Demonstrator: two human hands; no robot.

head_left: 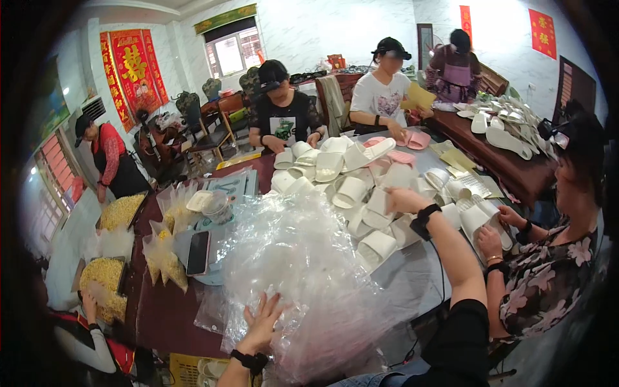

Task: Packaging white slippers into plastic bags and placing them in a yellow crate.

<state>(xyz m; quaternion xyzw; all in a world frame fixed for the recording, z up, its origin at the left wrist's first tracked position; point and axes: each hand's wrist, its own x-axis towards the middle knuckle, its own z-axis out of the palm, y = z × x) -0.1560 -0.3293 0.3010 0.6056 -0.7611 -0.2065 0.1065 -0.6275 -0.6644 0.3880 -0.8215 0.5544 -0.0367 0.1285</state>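
Note:
My left hand [263, 321], fingers spread, lies flat on a large loose pile of clear plastic bags [290, 251] at the table's near side. To the right, my right hand [410, 202] reaches into a heap of white slippers [351, 191], its fingers closed at the edge of one white slipper [379, 205]; the fingertips are partly hidden. Pink slippers [403, 157] lie among the white ones at the back of the heap. Black bands sit on both my wrists.
Left of the bags are a phone [197, 253], a plastic tub [216, 206] and bags of yellow pieces [164, 258]. A co-worker at right holds a white slipper [477, 222]; two co-workers face me across the table. A yellow crate [187, 369] stands below the near edge.

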